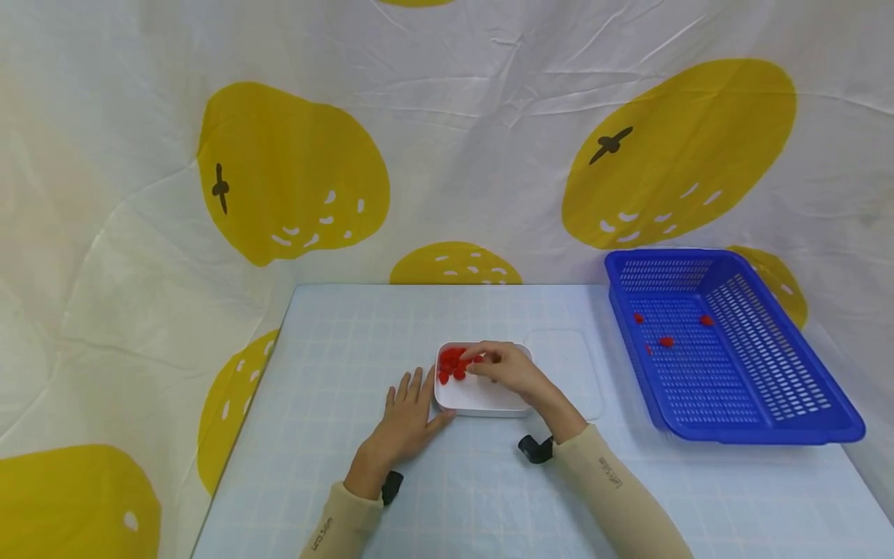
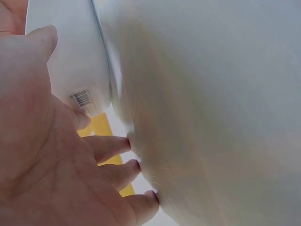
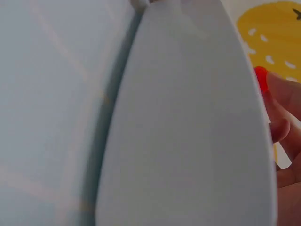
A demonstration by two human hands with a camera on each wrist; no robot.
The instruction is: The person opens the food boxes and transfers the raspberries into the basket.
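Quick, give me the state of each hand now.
Left hand: open, flat beside the white container.
Right hand: pinching a red piece.

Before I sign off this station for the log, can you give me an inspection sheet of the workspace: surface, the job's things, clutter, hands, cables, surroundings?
Surface: pale blue gridded table, flat.
Job's things: white tray with red pieces bunched in its far left corner; blue basket to the right holds a few red pieces.
Clutter: clear lid lying flat beside the white tray.
Hands: left hand rests flat against the tray's left side; right hand reaches into the tray, fingers curled at the red pieces.
Cables: nothing seen.
Surroundings: white cloth with yellow fruit print behind and to the sides.
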